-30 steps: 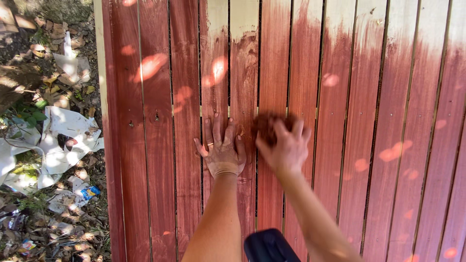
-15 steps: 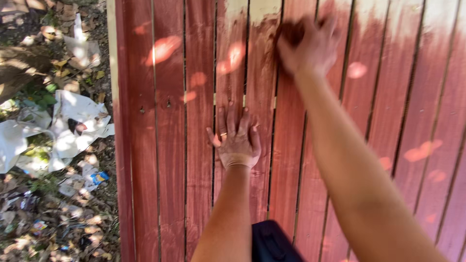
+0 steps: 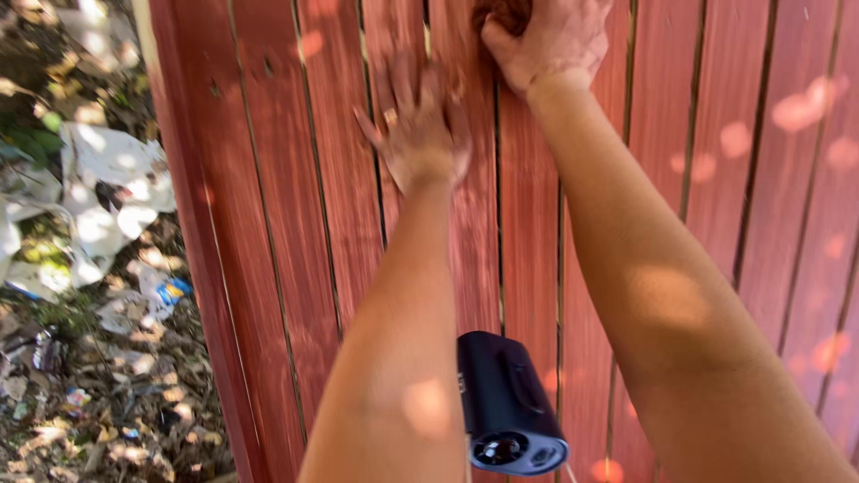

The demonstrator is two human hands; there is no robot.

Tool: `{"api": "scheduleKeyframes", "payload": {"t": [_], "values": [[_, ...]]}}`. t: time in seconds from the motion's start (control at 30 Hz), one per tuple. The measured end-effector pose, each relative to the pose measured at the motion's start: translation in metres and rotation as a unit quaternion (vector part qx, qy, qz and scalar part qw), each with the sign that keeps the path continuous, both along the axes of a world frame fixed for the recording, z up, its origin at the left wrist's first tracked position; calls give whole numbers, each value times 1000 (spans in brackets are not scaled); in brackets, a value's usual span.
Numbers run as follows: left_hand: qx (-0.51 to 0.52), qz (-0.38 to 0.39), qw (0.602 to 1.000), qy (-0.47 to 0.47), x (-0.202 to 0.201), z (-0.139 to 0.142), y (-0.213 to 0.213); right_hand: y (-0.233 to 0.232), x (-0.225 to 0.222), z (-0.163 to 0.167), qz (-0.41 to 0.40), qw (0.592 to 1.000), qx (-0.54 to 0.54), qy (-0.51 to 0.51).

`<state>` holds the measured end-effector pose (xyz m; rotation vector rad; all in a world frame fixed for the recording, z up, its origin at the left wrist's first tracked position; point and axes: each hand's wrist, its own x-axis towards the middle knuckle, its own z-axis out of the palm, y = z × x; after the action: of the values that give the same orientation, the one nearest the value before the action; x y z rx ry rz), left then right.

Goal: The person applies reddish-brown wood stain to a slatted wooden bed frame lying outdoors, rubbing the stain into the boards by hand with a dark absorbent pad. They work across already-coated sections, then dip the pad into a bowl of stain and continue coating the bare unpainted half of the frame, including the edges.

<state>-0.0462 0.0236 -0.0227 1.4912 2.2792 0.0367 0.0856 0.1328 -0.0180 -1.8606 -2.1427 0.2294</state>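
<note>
Red-stained wooden fence [image 3: 295,224] fills the scene, boards running near to far. White plastic sheet [image 3: 107,192] lies among litter at left. Left hand [image 3: 419,121] rests flat on a board, fingers spread, holding nothing. Right hand [image 3: 548,38], far, clamps a brown rag [image 3: 503,12] against the fence. Black device [image 3: 508,407] hangs near.

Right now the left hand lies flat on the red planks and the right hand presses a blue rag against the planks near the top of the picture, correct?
Not quite: the rag under the right hand is dark reddish-brown, not blue, as the head view shows. The rest holds: the left hand lies flat, fingers spread, on the red planks, and the right hand presses the rag against the planks near the top of the picture.
</note>
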Motion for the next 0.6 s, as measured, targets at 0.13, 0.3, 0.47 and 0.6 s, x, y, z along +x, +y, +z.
{"api": "scheduleKeyframes", "payload": {"t": [0.13,0.3,0.47,0.6], "values": [[52,-7,998,-39,-10,12,-18,-90,12,23,-25,996,-80,-38],[15,-33,999,-31,-5,31,-135,-215,36,49,-56,977,-198,-54],[13,5,996,-83,18,47,-248,-332,69,49,-63,965,-249,-57],[-20,-2,991,-135,31,56,-321,-426,97,51,-61,954,-283,-78]]}}
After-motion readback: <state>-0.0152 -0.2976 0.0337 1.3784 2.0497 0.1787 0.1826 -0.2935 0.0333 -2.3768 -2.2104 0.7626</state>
